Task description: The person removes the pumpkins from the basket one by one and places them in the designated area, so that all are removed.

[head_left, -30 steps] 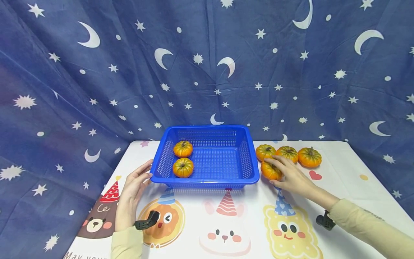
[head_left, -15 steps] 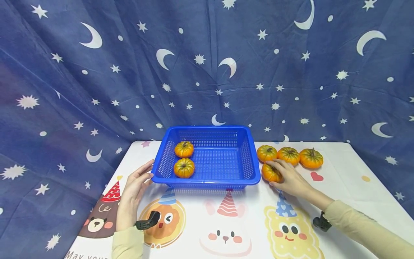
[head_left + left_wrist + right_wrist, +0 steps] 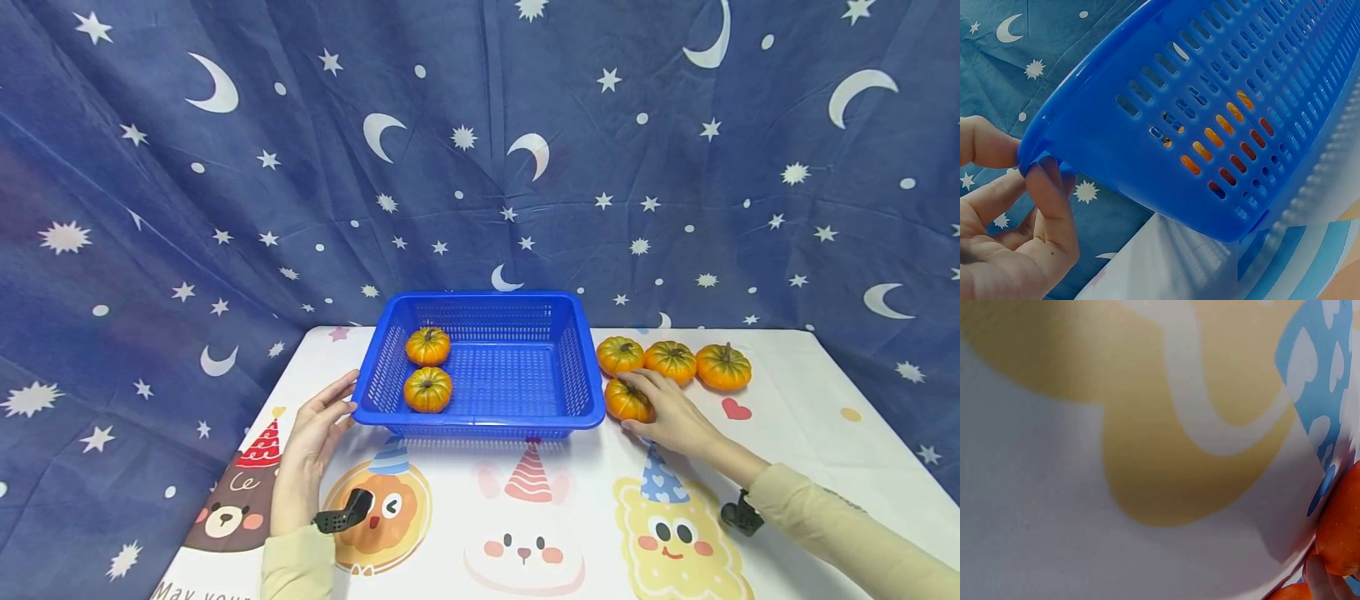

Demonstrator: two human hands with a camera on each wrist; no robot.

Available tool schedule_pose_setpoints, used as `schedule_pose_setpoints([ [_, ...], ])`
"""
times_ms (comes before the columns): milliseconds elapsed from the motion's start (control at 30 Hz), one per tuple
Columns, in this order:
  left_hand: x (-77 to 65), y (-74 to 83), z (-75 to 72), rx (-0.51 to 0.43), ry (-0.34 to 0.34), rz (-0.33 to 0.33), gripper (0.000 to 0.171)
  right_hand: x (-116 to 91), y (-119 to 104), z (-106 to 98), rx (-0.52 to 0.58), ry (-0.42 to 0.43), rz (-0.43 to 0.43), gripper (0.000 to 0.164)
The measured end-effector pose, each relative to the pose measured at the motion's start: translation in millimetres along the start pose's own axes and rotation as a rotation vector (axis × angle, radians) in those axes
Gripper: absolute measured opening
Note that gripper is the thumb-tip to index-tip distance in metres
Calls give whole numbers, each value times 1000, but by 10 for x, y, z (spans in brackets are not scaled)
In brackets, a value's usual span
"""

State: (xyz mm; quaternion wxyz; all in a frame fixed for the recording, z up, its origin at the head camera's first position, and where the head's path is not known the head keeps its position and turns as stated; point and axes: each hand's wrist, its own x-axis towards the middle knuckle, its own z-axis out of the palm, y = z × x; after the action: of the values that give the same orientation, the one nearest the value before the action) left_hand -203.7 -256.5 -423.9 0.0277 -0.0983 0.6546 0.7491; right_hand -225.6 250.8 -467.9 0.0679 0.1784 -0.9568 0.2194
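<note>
A blue plastic basket (image 3: 495,420) stands at the middle back of the table, with two small orange pumpkins (image 3: 427,389) along its left side. My left hand (image 3: 309,450) pinches the basket's left rim; in the left wrist view the fingers (image 3: 1052,206) close on that rim from both sides. Right of the basket, my right hand (image 3: 675,417) grips a small pumpkin (image 3: 627,402), fingers over its top and thumb at its near side. In the right wrist view only part of this pumpkin (image 3: 1342,525) and some fingertips (image 3: 1319,578) show at the edge.
Three more pumpkins (image 3: 670,362) sit in a row behind my right hand, the leftmost (image 3: 619,356) close to the basket's right wall. A white tablecloth (image 3: 795,417) with cartoon prints covers the table. A blue star-and-moon curtain (image 3: 480,167) hangs behind.
My right hand and the pumpkin in its grip have shifted slightly left, towards the basket. The left hand stays on the rim, and the head view has shifted a little.
</note>
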Motion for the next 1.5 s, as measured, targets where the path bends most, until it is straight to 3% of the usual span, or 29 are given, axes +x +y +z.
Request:
schedule_pose_setpoints([
  [500,-12,-4,-9,-21,-7,20,57,-4,-1,-42,13,14,27,75],
  [933,-11,3,-20,-17,2,-1,58,-32,-50,-226,24,32,26,68],
  [1200,-8,3,-21,-15,-8,10,58,-3,-89,-340,47,7,86,65],
  [1500,9,6,-7,-27,-2,7,57,54,-139,-439,45,32,71,61],
])
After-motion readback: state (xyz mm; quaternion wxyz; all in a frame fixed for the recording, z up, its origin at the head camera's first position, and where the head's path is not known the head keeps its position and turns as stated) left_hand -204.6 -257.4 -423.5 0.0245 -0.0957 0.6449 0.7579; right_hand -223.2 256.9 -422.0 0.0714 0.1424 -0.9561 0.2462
